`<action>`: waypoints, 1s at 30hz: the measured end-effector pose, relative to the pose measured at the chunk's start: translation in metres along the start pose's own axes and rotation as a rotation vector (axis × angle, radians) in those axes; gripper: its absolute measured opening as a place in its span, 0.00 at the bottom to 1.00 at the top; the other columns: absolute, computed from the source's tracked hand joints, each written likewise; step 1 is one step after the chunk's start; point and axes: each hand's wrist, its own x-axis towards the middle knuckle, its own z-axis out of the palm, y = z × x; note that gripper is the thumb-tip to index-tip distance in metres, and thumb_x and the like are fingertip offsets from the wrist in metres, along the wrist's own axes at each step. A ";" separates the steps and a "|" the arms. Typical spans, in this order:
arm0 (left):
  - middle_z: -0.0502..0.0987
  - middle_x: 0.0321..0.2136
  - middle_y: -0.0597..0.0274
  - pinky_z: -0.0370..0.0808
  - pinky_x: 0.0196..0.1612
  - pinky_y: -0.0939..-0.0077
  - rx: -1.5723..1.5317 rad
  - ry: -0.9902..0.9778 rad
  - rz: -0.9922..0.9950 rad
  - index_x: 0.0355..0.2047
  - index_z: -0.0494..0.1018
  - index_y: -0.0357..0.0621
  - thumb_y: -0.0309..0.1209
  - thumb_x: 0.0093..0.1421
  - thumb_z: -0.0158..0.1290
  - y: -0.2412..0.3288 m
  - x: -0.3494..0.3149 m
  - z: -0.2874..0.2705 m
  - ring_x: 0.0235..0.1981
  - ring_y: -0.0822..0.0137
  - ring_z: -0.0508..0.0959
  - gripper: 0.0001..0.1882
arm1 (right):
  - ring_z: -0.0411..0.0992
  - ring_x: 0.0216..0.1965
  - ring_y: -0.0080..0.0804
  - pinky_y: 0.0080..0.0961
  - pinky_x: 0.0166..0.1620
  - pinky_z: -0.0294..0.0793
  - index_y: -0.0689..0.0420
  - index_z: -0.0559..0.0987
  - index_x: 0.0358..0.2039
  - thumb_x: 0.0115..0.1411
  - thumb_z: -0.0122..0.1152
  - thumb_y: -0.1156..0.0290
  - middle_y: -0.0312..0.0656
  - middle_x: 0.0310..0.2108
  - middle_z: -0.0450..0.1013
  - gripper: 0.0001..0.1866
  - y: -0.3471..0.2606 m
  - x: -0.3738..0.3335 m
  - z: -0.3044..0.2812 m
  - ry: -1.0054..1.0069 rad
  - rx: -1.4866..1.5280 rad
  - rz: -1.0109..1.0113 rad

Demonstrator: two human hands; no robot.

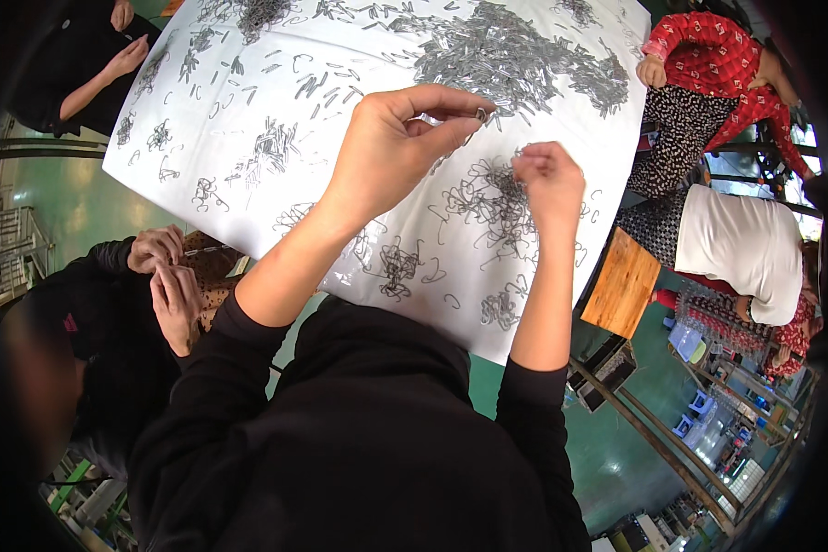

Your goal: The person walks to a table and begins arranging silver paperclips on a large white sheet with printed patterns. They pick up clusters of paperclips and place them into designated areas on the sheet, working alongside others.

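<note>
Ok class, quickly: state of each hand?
Left hand: closed, pinching a small metal piece.
Right hand: blurred, near the wire hooks; grip cannot be told.

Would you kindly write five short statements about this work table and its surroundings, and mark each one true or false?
1. The left hand lies open and flat on the table. False: it is raised and pinches a small metal piece.
2. The right hand is close by a pile of curved wire pieces. True.
3. The table covering is black. False: it is white.
4. An orange-brown wooden board is to the right of the table. True.
5. The large heap of slim grey pieces is on the near side of the table, by the person's body. False: it is on the far side, beyond the hands.
</note>
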 end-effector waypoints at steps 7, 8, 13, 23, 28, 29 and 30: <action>0.81 0.31 0.62 0.73 0.31 0.86 -0.029 0.008 0.122 0.44 0.77 0.41 0.19 0.55 0.56 -0.001 -0.004 0.010 0.31 0.79 0.78 0.15 | 0.75 0.26 0.27 0.19 0.31 0.74 0.62 0.74 0.32 0.52 0.66 0.80 0.42 0.27 0.76 0.09 -0.040 -0.036 -0.018 0.016 0.741 0.004; 0.82 0.30 0.62 0.73 0.30 0.86 -0.027 0.006 0.132 0.45 0.76 0.41 0.19 0.55 0.56 -0.001 -0.005 0.011 0.30 0.79 0.78 0.16 | 0.75 0.26 0.27 0.19 0.32 0.74 0.61 0.74 0.32 0.52 0.66 0.80 0.43 0.28 0.76 0.09 -0.051 -0.042 -0.022 -0.016 0.938 -0.108; 0.82 0.28 0.63 0.72 0.29 0.85 0.044 0.039 0.201 0.46 0.74 0.42 0.19 0.54 0.57 0.000 -0.008 0.017 0.27 0.78 0.78 0.18 | 0.75 0.26 0.28 0.20 0.32 0.75 0.60 0.73 0.31 0.52 0.66 0.81 0.45 0.30 0.76 0.10 -0.085 -0.057 -0.021 -0.002 1.048 -0.092; 0.82 0.27 0.64 0.72 0.27 0.81 0.150 0.084 0.247 0.43 0.73 0.44 0.19 0.52 0.58 0.007 -0.013 0.022 0.24 0.75 0.77 0.17 | 0.76 0.27 0.29 0.23 0.34 0.78 0.60 0.71 0.30 0.54 0.64 0.82 0.47 0.31 0.76 0.09 -0.088 -0.065 -0.013 0.139 1.048 -0.150; 0.82 0.30 0.64 0.73 0.28 0.81 0.168 0.039 0.264 0.45 0.73 0.44 0.20 0.52 0.59 0.006 -0.016 0.023 0.25 0.75 0.77 0.18 | 0.76 0.28 0.30 0.23 0.34 0.78 0.60 0.70 0.29 0.54 0.64 0.83 0.48 0.31 0.75 0.10 -0.092 -0.067 -0.011 0.207 1.050 -0.214; 0.82 0.31 0.64 0.73 0.29 0.81 0.117 0.043 0.321 0.46 0.73 0.44 0.20 0.52 0.59 0.002 -0.015 0.022 0.25 0.75 0.77 0.19 | 0.76 0.28 0.30 0.23 0.34 0.78 0.60 0.70 0.29 0.54 0.64 0.83 0.48 0.31 0.75 0.10 -0.092 -0.068 -0.011 0.228 1.051 -0.230; 0.82 0.32 0.64 0.73 0.29 0.82 0.070 0.046 0.363 0.46 0.73 0.44 0.21 0.52 0.60 -0.005 -0.012 0.020 0.25 0.75 0.77 0.20 | 0.76 0.28 0.30 0.23 0.34 0.78 0.60 0.70 0.28 0.54 0.64 0.83 0.48 0.31 0.75 0.10 -0.093 -0.069 -0.011 0.248 1.038 -0.260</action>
